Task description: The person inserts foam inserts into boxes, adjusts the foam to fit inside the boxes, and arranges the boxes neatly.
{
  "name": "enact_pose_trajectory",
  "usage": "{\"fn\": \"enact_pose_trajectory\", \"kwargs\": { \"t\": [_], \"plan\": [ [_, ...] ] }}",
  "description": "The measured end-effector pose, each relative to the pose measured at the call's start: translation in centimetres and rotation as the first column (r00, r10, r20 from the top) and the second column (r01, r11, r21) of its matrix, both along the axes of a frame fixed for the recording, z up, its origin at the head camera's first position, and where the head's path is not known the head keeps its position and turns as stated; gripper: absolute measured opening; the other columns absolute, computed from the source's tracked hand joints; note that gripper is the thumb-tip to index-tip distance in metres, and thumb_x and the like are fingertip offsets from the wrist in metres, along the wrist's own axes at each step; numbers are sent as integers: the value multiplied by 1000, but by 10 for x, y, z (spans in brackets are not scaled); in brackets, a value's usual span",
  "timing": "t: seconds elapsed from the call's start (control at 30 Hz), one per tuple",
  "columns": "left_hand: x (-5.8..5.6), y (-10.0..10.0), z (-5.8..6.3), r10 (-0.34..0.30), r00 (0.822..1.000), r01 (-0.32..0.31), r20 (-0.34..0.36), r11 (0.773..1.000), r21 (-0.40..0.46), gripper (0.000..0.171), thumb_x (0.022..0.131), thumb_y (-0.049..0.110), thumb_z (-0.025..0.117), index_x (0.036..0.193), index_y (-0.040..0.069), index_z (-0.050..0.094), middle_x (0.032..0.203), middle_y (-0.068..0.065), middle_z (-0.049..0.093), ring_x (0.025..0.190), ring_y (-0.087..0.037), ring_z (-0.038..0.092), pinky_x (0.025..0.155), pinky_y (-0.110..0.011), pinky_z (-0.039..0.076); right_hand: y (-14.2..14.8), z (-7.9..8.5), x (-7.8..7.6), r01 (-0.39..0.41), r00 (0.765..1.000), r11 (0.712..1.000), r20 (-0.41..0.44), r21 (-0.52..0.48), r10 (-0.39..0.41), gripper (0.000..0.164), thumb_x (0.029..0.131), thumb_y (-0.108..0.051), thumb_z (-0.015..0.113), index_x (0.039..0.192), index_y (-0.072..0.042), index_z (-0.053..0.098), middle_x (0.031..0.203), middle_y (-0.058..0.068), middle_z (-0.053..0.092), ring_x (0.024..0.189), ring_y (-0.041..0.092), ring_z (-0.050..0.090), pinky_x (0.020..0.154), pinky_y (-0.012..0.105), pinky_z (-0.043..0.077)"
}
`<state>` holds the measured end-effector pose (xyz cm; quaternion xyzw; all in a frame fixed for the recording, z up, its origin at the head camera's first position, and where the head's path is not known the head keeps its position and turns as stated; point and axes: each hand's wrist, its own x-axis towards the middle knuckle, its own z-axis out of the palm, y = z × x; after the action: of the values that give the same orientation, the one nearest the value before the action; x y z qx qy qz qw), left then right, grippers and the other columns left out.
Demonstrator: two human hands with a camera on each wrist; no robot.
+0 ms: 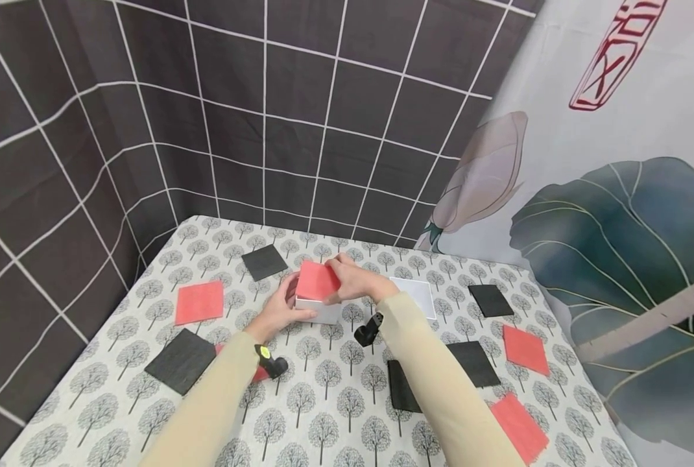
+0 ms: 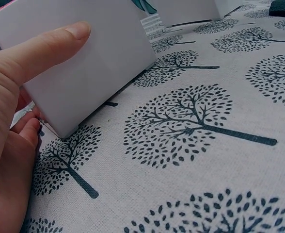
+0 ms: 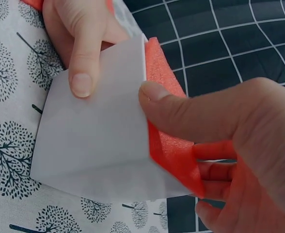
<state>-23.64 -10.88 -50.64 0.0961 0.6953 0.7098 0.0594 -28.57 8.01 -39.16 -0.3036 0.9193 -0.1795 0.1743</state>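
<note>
A small white box (image 1: 323, 312) stands near the middle of the table, tilted slightly in the left wrist view. My left hand (image 1: 279, 311) grips its left side, the thumb flat along the front wall and the fingers round behind. A red cloth square (image 1: 314, 280) covers the box's open top. My right hand (image 1: 355, 280) pinches its right edge; in the right wrist view the thumb lies on the near edge of the red cloth (image 3: 169, 116) at the rim, with the fingers behind it. The inside of the box is hidden under the cloth.
A white box lid (image 1: 415, 296) lies behind my right wrist. To the left are black squares (image 1: 181, 360) and a red square (image 1: 199, 303), with another red one (image 1: 261, 373) partly under my left sleeve. More black (image 1: 490, 300) and red squares (image 1: 525, 349) lie right.
</note>
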Motion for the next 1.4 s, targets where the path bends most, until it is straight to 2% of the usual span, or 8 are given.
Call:
{"fn": "enact_pose_trajectory", "kwargs": {
  "t": [0.23,0.47,0.6,0.77,0.97,1.2,1.4],
  "plan": [
    [-2,1,-2,4,1000,-4,17,1000,4,105,62,10,84,146,19,23,146,-6,31,132,-21,33,107,-28,31,3,-1,3,12,1000,1000,5,14,-12,86,73,-24,77,141,-1,31,126,11,39,111,20,43,94,38,46],
    [-4,1,-2,1,1000,-1,18,1000,-4,105,62,14,84,146,19,22,147,-5,29,133,-19,31,107,-27,30,4,-6,3,-1,1000,1000,-15,-15,1,79,81,-25,70,146,-14,28,129,13,39,117,24,39,95,46,44],
    [-4,1,0,3,1000,-3,25,1000,-15,105,62,14,84,146,18,22,146,-6,31,132,-19,33,107,-27,30,4,-8,3,-5,999,1000,-32,-12,5,72,83,-28,67,144,-13,33,128,12,40,117,24,38,96,45,43],
    [-4,3,0,1,1000,-1,25,1000,-5,105,62,12,84,146,19,22,146,-6,31,132,-20,33,107,-28,30,4,-7,3,-5,999,1000,-53,10,6,73,80,-24,71,143,-13,36,125,11,42,115,24,40,95,44,44],
    [-4,1,-4,13,1000,-13,23,1000,-7,105,61,13,85,146,21,23,146,-6,32,132,-20,34,106,-27,31,1,-9,2,-37,995,997,-92,73,43,73,79,-22,72,143,-14,37,123,9,42,112,21,41,91,38,47],
    [-3,-1,-5,9,1000,-9,14,1000,-7,106,62,13,85,146,19,22,146,-7,31,132,-21,32,107,-28,30,-3,-11,3,-39,993,993,-107,108,51,69,78,-21,74,139,-13,44,123,11,42,111,23,40,90,40,47],
    [-1,-2,-3,21,1000,-21,16,999,-26,106,61,15,85,147,17,22,146,-7,31,132,-21,32,107,-26,30,-6,-14,2,0,998,993,-57,116,6,63,79,-21,72,136,-15,48,108,8,42,99,20,39,83,37,47]
  ]
}}
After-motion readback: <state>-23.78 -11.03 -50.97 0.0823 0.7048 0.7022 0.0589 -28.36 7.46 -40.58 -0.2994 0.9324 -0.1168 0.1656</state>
